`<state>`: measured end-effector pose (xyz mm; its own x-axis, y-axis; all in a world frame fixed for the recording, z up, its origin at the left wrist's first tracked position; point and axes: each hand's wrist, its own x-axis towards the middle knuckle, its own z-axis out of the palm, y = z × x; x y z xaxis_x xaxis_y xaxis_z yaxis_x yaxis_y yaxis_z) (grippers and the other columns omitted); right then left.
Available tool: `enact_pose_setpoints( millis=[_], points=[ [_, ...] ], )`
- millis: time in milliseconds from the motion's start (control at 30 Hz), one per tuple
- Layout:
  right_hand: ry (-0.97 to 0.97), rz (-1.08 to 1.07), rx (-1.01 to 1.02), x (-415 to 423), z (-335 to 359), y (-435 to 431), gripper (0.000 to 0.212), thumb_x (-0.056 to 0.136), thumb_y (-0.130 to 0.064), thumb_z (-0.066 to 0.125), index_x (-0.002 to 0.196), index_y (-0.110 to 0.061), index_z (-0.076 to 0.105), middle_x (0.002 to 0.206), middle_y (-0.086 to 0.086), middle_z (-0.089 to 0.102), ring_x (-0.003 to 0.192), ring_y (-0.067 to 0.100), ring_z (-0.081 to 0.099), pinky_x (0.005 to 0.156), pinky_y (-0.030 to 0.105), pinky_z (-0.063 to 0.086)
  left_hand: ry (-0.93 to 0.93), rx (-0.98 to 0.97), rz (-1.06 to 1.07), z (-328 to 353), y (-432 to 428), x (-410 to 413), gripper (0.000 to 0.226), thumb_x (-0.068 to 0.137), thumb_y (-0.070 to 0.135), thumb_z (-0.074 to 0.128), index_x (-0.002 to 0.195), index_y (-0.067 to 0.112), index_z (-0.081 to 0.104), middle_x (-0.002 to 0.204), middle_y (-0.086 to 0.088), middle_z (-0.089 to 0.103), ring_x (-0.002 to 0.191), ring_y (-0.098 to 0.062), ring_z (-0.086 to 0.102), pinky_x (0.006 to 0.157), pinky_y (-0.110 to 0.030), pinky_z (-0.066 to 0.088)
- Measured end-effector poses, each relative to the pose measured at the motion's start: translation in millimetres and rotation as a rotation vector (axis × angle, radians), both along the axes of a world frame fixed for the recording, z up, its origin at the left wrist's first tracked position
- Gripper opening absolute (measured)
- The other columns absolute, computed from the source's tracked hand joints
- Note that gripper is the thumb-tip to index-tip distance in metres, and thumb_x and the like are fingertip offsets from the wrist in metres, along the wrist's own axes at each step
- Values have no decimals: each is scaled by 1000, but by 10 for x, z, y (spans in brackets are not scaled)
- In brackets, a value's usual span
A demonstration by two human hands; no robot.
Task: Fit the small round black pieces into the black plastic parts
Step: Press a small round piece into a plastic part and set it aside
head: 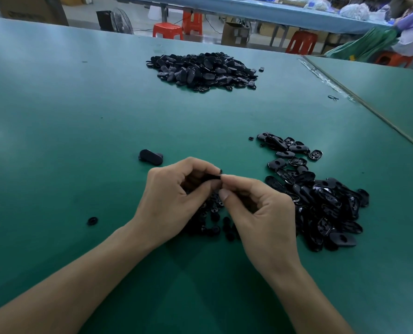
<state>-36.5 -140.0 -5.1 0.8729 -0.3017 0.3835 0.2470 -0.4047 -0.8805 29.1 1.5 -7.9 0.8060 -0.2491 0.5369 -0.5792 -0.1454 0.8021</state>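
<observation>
We hold part (pixel 212 176) just left of heap (pixel 321 201). Left hand (pixel 176 196) curled round it; right hand (pixel 256 208) pinching its end. Pieces (pixel 215 216) left of heap. Part likely light, stiff, slick: grip rim.

The green table (pixel 56 121) is lit softly from above, with pale glare toward its far left corner and faint shadow by its near edge. Lines are bowed at the margins; the background is blurred.

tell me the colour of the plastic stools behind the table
The stools are orange-red; the head view shows them best.
</observation>
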Motion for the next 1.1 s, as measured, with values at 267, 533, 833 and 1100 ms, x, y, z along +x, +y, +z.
enact_pose_setpoints(
  millis=[267, 533, 833, 1100],
  points=[
    [48, -18, -12, -9, 56, 2, 21, 85, -5, 73, 87, -26, 74, 78, -16, 72, 74, 7, 69, 69, 20, 55, -11, 2, -22, -12, -6, -12, 25, 82, 9, 74, 94, 30, 73, 88, 14, 76, 76, -3, 73, 71, -14, 55],
    [47, -36, -38, 3, 104, 34, 22, 89, -5, 67, 86, -27, 68, 78, -17, 69, 70, 5, 65, 63, 12, 47, 0, -7, -38, -9, 2, -13, 28, 81, 9, 73, 95, 33, 74, 91, 15, 77, 82, -3, 74, 76, -20, 58],
    [57, -70, -182, -3, 118, 27, 26, 92, -12, 67, 81, -31, 53, 81, -16, 63, 68, 8, 59, 57, 13, 43, -29, 16, -11, -15, 2, -18, 19, 80, 12, 76, 94, 24, 77, 88, 13, 77, 78, -2, 73, 73, -22, 59],
    [43, -79, -2, 6, 113, 108, 34, 94, -10, 63, 75, -32, 45, 83, -5, 63, 63, 14, 55, 62, 38, 49, 36, -65, -48, -21, -23, -21, 22, 82, 10, 75, 94, 29, 75, 88, 15, 77, 78, -5, 74, 74, -18, 57]
  ],
)
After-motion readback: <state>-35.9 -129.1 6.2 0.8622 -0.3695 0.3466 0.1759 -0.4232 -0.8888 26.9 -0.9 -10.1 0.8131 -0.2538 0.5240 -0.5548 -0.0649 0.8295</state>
